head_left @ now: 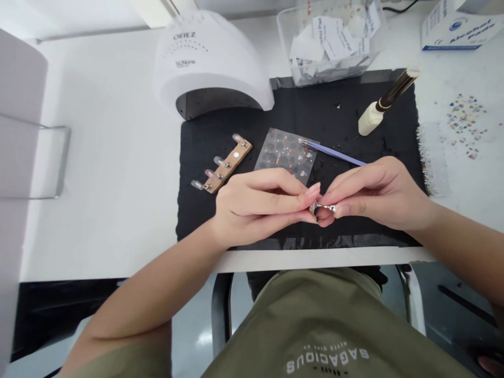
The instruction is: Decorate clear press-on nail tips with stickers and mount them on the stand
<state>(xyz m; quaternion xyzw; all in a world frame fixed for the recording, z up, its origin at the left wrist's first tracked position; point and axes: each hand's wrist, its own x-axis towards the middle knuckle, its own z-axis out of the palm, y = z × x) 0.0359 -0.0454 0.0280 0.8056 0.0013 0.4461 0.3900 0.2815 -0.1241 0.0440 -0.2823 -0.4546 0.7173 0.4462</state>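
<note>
My left hand (268, 205) and my right hand (374, 194) meet over the near part of a black mat (338, 152). Between the left thumb and fingers is a small clear nail tip (314, 207), mostly covered by the fingertips. The right fingers pinch a little silver nail-tip holder (333, 208) that reaches toward it. Just behind the hands lies a nail sticker sheet (281, 152), partly covered by the left hand. A purple tweezers-like tool (334, 152) rests with its tip on that sheet. To the left, a wooden display strip (230, 165) carries several nail tips on metal stands.
A white nail lamp (212, 58) stands at the back left. Behind the mat is a clear bin (315, 76) of alcohol pad packets. At right stand a nail polish bottle (370, 118), an alcohol pads box (457, 29) and scattered rhinestones (466, 121).
</note>
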